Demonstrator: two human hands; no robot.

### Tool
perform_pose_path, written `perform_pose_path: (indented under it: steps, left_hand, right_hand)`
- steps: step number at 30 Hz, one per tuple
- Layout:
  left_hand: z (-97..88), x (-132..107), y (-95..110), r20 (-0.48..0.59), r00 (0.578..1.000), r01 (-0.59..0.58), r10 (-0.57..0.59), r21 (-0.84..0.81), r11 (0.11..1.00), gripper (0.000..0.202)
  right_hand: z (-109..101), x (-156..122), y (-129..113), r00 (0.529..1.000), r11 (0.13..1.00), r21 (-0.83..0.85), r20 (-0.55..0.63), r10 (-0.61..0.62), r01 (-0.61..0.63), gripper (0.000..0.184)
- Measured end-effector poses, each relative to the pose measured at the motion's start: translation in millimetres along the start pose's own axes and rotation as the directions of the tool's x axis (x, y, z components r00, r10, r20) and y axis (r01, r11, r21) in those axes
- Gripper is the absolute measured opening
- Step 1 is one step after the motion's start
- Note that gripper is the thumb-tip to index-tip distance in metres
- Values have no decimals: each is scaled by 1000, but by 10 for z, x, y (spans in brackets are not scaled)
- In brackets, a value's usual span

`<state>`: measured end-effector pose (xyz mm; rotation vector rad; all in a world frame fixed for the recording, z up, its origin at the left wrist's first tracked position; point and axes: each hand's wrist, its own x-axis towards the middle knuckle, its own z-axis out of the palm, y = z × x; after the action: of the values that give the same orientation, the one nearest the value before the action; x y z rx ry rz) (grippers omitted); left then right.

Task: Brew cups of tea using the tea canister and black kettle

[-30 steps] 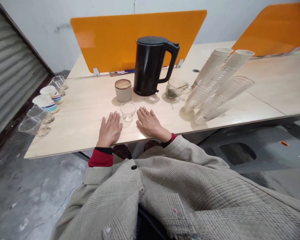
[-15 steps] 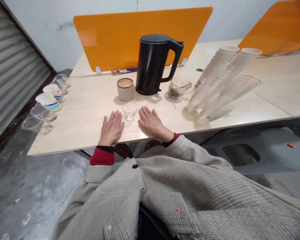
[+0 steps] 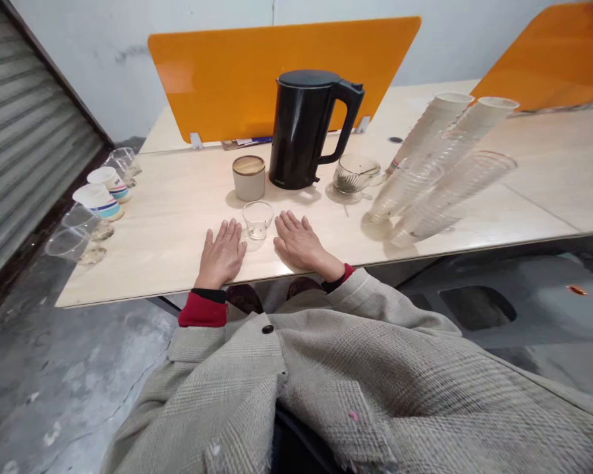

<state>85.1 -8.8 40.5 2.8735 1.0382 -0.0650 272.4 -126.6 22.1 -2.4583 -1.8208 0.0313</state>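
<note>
My left hand [image 3: 221, 254] lies flat on the pale wooden table [image 3: 143, 263], palm down and holding nothing. Flat on the tabletop too is my right hand [image 3: 300, 242], its fingers stretched out. Between the two hands stands a small clear plastic cup [image 3: 257, 220], upright, with a few dark bits at its bottom; neither hand grips it. Behind the cup sit a grey canister [image 3: 249, 181] with a wooden lid and a black electric kettle [image 3: 299, 131]. A ribbed glass cup [image 3: 354, 175] with dark dry leaves, perhaps tea, is right of the kettle.
Tall stacks of clear plastic cups [image 3: 439, 191] and paper cups [image 3: 449, 118] lean at the right. Along the left edge stand paper cups [image 3: 96, 199] and clear cups [image 3: 72, 242], several holding something. An orange divider [image 3: 217, 79] rises behind the kettle.
Both hands stay flat in the same places, and the objects have not moved. Only the camera's view has shifted very slightly.
</note>
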Motion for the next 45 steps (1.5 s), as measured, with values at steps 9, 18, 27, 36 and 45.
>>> perform_pose_path:
  steps: [9,18,27,36,45]
  left_hand:
    - [34,26,-29,-10,1000,-1,2,14,1000,67]
    - [28,18,-16,-6,1000,-4,4,-7,1000,68]
    - [25,18,-12,-4,1000,3,-3,11,1000,68]
    - [6,3,0,-6,1000,3,-3,-14,1000,68]
    - [7,5,-1,-9,1000,5,-5,-12,1000,68]
  right_hand:
    - [-9,16,1,1000,1000,0,15,5,-5,69]
    - [-48,2,-17,999,1000,6,33,12,-12,69]
    - [-56,1,-22,999,1000,-6,42,18,-18,69]
    - [-95,-13,-42,998,1000,-1,55,20,-20,69]
    - [-122,-21,-57,997,1000,10,68,27,-28,69]
